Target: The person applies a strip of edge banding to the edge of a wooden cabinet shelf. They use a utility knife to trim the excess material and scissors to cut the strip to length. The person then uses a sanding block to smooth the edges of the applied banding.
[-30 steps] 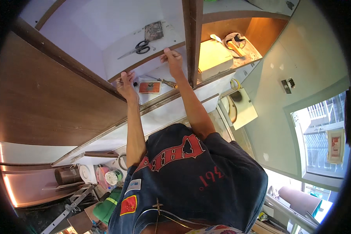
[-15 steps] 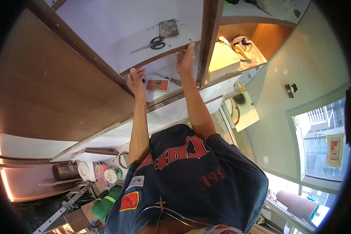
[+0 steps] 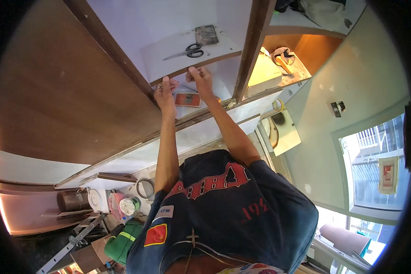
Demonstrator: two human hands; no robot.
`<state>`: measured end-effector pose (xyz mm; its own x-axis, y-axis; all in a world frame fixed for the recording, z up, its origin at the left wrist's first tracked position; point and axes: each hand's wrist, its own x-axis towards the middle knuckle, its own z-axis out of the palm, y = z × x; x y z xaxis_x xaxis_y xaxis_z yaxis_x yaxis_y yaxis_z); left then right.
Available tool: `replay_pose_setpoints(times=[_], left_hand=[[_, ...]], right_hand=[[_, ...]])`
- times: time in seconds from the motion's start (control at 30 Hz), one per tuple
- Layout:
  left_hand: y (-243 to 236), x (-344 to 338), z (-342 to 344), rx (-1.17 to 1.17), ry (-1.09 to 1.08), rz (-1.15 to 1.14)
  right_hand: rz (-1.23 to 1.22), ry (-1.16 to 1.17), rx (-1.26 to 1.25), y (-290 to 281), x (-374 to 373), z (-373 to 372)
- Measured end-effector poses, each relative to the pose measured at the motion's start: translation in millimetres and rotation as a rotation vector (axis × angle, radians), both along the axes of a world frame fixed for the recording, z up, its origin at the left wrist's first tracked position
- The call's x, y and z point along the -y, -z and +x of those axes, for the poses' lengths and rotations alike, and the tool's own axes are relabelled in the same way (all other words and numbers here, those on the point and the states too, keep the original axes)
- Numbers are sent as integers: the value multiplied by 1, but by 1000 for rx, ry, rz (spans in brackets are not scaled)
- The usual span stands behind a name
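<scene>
Both my hands are raised to the brown front edge of a white cabinet shelf. Near its left end, my left hand pinches the edge, thumb in front and fingers curled beneath. Close beside it, around the middle of the edge, my right hand presses with its thumb, fingers bent under. Black-handled scissors lie on the shelf, blades to the left, beside a worn dark square piece. In the compartment below, a flat orange-red box lies behind my wrists; other tools there are partly hidden.
A brown upright borders the shelf on the right. Beyond it, a lit compartment holds a yellow carton and a yellow-handled tool. A large brown panel fills the left. A metal ladder stands at the lower left.
My right hand has slid left along the shelf edge, from near its right end to the middle, close to my left hand. The left hand stays near the left end. The view has shifted slightly.
</scene>
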<state>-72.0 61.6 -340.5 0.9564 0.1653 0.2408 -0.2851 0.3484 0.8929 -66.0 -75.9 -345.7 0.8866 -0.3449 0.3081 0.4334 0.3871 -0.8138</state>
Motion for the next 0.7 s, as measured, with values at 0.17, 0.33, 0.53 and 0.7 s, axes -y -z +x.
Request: replay_pose_setpoints(times=[0.17, 0.33, 0.53, 0.7], left_hand=[[-20, 3, -13, -111, 14, 29], [-23, 5, -18, -90, 11, -6], [-25, 10, -16, -88, -30, -27], [-22, 9, -17, -34, 5, 15]], right_hand=[[-135, -16, -109, -18, 5, -17], [-148, -39, -225, -44, 2, -34], [-146, -32, -268, -44, -1, -29], [-136, -80, -255, -37, 13, -27]])
